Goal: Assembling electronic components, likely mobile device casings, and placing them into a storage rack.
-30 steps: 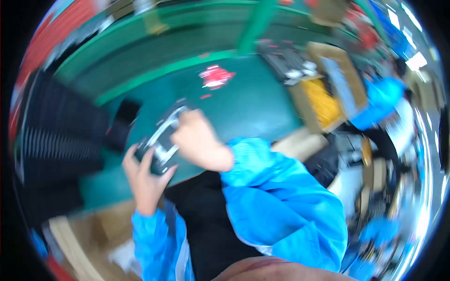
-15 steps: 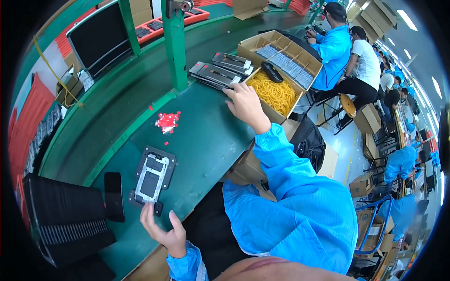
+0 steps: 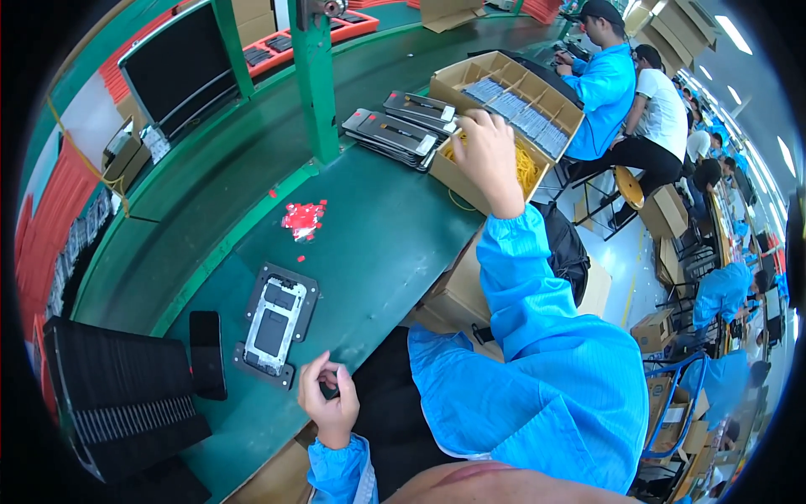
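My right hand (image 3: 489,161) hovers over the near compartment of a cardboard box (image 3: 464,178) that holds yellow rubber bands (image 3: 527,170). Its fingers are bent inward, and whatever they grip, if anything, is hidden. One yellow band loops out over the box's near wall. My left hand (image 3: 331,401) is curled closed above the bench's near edge, with nothing visible in it. Just beyond it, a phone frame (image 3: 272,326) with a silvery body and dark panels lies in a dark grey fixture (image 3: 305,296). Flat dark phone parts (image 3: 390,139) are stacked left of the box.
A black phone (image 3: 207,354) lies beside a tall black slotted rack (image 3: 126,386). Small red pieces (image 3: 303,218) are heaped on the green bench (image 3: 378,227). A green post (image 3: 315,84) rises behind. A co-worker in blue (image 3: 606,88) sits beyond the box.
My right hand has moved right, from the stacked parts to over the rubber bands. My left hand has drawn back from the fixture, shifting right, and its fingers have curled in.
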Tool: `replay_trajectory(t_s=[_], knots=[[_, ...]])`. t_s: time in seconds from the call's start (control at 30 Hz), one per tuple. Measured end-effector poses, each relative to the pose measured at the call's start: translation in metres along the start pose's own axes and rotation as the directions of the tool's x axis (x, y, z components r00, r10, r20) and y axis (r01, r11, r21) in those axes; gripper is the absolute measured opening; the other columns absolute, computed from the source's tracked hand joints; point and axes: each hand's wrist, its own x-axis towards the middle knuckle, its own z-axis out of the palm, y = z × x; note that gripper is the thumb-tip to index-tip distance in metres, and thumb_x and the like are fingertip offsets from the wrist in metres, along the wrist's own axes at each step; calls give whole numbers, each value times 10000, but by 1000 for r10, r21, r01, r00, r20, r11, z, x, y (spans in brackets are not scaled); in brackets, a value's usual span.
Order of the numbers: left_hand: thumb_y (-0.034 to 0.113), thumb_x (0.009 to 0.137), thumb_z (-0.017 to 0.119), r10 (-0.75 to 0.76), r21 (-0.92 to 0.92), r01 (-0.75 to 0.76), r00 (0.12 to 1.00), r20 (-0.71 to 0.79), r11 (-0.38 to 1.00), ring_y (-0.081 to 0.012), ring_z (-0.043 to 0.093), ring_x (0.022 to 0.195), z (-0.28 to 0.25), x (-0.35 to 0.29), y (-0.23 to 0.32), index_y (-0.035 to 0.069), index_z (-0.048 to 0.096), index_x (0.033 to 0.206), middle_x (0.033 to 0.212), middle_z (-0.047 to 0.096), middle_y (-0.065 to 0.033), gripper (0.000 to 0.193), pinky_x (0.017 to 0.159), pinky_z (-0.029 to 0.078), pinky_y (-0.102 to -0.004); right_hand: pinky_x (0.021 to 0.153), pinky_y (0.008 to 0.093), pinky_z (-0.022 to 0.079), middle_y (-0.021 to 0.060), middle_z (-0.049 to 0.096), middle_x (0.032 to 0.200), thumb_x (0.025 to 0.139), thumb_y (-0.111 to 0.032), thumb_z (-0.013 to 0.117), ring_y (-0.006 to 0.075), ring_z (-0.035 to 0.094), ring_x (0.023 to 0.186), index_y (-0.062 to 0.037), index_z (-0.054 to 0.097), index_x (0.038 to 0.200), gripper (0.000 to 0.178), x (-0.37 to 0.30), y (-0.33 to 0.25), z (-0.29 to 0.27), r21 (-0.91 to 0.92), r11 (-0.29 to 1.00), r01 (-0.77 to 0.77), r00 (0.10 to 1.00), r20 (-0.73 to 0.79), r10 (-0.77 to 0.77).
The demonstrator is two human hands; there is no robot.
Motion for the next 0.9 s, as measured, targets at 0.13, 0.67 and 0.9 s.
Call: replay_trajectory(t_s=[0.13,0.67,0.9], knots=[[-23,915,656,-50,22,50,999,16,999,-108,523,649,2,6,-1,-25,643,1167,823,601,-46,252,577,399,-243,888,479,522,147,701,1059,855,-173,721,363,655,1042,-36,747,1026,220,32,-47,63,320,946,47,967,223,-123],[148,882,729,-187,-55,189,981,44,980,-186,552,801,7,8,1,-1,523,1382,1095,597,-134,561,666,429,-312,710,369,527,119,706,898,880,20,697,279,678,825,8,728,963,89,-35,-136,-2,839,538,-79,947,-105,303],[302,952,657,176,-244,-225,962,-208,943,-355,506,1264,65,10,-19,8,196,1611,1475,380,-240,856,1017,454,-445,760,326,539,130,672,1074,928,-98,710,228,659,871,-12,730,917,89,-106,-204,-48,929,-353,112,964,-188,-189]])
